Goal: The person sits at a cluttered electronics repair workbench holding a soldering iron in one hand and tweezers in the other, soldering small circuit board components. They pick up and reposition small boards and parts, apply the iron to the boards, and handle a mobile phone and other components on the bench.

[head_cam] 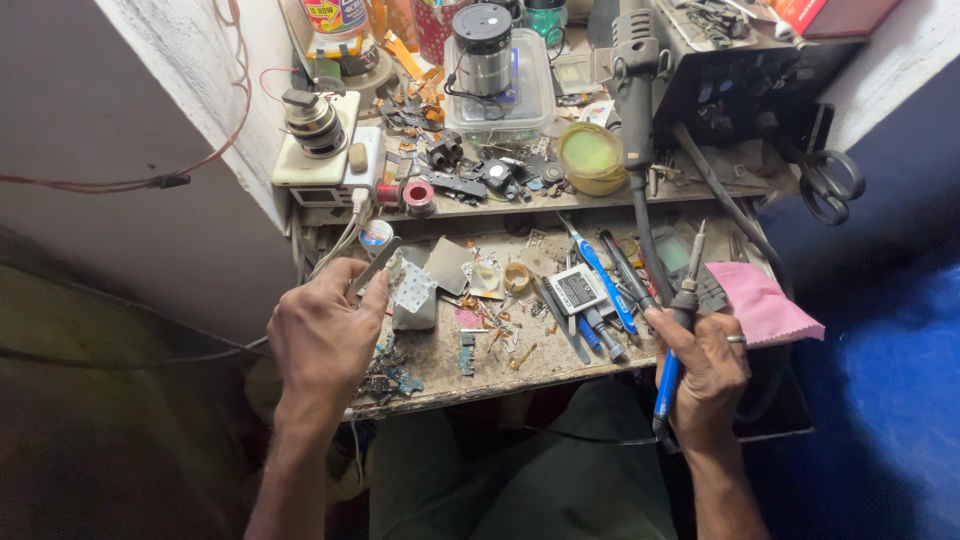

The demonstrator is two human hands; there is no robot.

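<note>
Red box (835,15) cut off by top edge

left hand (325,335) raised, right hand (708,365) fisted

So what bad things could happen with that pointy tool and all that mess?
The right hand holds a soldering iron with its tip up beside a pink cloth; if the tip is hot, it might scorch the cloth or a finger. The left hand pinches a thin metal strip over the crowded bench; a slip could knock small parts off the edge.
</note>
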